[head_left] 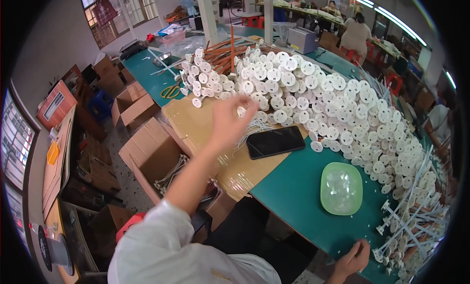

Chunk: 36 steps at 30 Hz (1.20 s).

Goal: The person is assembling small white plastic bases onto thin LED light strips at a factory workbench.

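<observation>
From my remote view, the white disc parts (313, 95) lie heaped in a broad band across the far side of the green table (293, 186), curving from the upper left round to the right edge. Many carry thin white stems, so they pile loosely rather than stack. At the near edge of that heap, my left hand (230, 120) reaches out over a sheet of brown cardboard (196, 125), fingers spread and slightly blurred; I cannot tell whether it holds a disc or is only about to touch 1. The forearm stretches long and straight from the white sleeve (161, 245) at the bottom.

Just right of that hand lies a black phone (275, 141), flat, half on the cardboard, probably parked there to stay clear of the pile. Nearer me sits a pale green tray (341, 188) holding small clear pieces.

My right hand (353, 258) rests at the near table rim, fingers curled loosely, holding nothing that I can see, seemingly as a brace.

Open cardboard boxes (152, 154) stand on the floor to the left.
</observation>
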Each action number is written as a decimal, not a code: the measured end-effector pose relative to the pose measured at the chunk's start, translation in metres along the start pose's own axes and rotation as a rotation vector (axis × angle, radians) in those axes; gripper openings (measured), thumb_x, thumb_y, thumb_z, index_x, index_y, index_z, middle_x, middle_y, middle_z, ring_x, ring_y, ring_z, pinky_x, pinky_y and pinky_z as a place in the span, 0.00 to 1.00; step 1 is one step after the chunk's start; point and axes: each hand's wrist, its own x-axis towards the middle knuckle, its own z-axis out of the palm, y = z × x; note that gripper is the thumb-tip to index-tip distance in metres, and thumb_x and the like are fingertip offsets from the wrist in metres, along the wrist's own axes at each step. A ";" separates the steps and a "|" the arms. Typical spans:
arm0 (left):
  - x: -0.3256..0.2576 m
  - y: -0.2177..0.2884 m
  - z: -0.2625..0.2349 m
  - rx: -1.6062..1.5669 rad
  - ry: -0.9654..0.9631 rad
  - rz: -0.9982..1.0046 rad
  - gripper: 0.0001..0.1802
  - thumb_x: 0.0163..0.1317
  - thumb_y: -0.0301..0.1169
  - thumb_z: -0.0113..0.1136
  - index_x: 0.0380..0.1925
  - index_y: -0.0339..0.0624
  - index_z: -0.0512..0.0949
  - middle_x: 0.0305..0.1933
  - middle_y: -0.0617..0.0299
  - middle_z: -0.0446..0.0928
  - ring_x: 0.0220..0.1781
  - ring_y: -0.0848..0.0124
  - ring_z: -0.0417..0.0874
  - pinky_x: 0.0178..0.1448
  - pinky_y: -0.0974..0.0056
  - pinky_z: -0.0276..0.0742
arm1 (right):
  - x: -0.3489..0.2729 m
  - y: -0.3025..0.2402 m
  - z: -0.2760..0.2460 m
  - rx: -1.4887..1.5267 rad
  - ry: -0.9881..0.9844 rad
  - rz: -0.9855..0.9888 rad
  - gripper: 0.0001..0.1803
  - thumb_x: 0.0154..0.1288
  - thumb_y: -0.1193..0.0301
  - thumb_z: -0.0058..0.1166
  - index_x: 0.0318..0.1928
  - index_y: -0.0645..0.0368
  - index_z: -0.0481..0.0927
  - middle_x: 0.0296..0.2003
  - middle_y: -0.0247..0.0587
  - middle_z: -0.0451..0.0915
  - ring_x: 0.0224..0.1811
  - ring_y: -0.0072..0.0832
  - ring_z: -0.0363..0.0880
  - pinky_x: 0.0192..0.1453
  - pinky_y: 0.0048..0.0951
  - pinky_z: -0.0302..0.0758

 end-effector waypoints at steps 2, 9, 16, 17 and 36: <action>-0.056 0.015 0.007 -0.209 -0.014 -0.038 0.08 0.58 0.30 0.64 0.32 0.35 0.82 0.29 0.57 0.82 0.33 0.70 0.83 0.43 0.66 0.76 | 0.006 -0.013 0.002 0.045 0.063 0.080 0.13 0.70 0.73 0.38 0.27 0.66 0.68 0.20 0.41 0.67 0.21 0.32 0.66 0.27 0.33 0.62; -0.089 -0.003 0.033 -0.505 0.012 -0.317 0.07 0.57 0.29 0.65 0.31 0.36 0.81 0.28 0.57 0.81 0.29 0.68 0.82 0.37 0.67 0.75 | -0.004 0.011 -0.002 0.123 -0.127 0.120 0.12 0.70 0.73 0.38 0.28 0.64 0.66 0.17 0.41 0.64 0.17 0.30 0.64 0.23 0.31 0.58; 0.082 -0.066 -0.035 0.522 0.064 0.447 0.06 0.49 0.28 0.65 0.28 0.39 0.82 0.32 0.54 0.81 0.41 0.58 0.80 0.46 0.58 0.75 | 0.002 -0.006 0.004 -0.029 -0.139 0.125 0.09 0.67 0.74 0.50 0.29 0.66 0.70 0.17 0.38 0.67 0.19 0.24 0.64 0.24 0.28 0.59; 0.110 -0.084 -0.038 0.675 -0.042 0.408 0.07 0.49 0.29 0.65 0.29 0.40 0.83 0.33 0.54 0.82 0.42 0.58 0.80 0.48 0.57 0.74 | 0.002 -0.006 0.006 -0.076 -0.229 0.091 0.10 0.66 0.75 0.53 0.28 0.66 0.71 0.17 0.38 0.67 0.18 0.24 0.64 0.23 0.28 0.58; 0.231 -0.106 -0.057 0.837 -0.839 0.309 0.07 0.47 0.32 0.69 0.28 0.45 0.87 0.30 0.58 0.85 0.35 0.62 0.86 0.41 0.58 0.81 | 0.022 -0.026 0.003 -0.159 -0.262 0.058 0.14 0.61 0.64 0.61 0.25 0.61 0.78 0.16 0.42 0.73 0.14 0.34 0.69 0.21 0.32 0.67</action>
